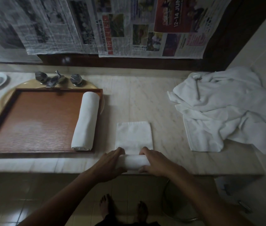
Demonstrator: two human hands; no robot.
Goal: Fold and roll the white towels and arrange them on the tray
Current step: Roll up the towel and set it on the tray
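The rolling step is judged to be in hand. A folded towel [134, 161] is laid on the counter [145, 98] at its near edge, with the near end already wound into a cylinder and the flat remainder stretched away toward twelve o'clock. The cylinder is grasped at both ends: the left hand [111, 162] is curled over its nine o'clock end and the right hand [155, 162] over its three o'clock end, fingers laid across the top and thumbs tucked at the near side. The bare middle of the cylinder is left showing between the hands. About half of the length is judged to be unrolled. For the next move, an even push toward twelve o'clock would be called for, with equal pressure from both hands so that the ends are kept square and the wind tight. The tray [31, 119] is set at ten o'clock from the hands, and one rolled towel [85, 121] is already laid along its three o'clock side. A place just beside it, at its nine o'clock, is judged the likely spot for this one. A pile [227, 110] of unfolded towels is heaped at two o'clock, well apart from the hands.
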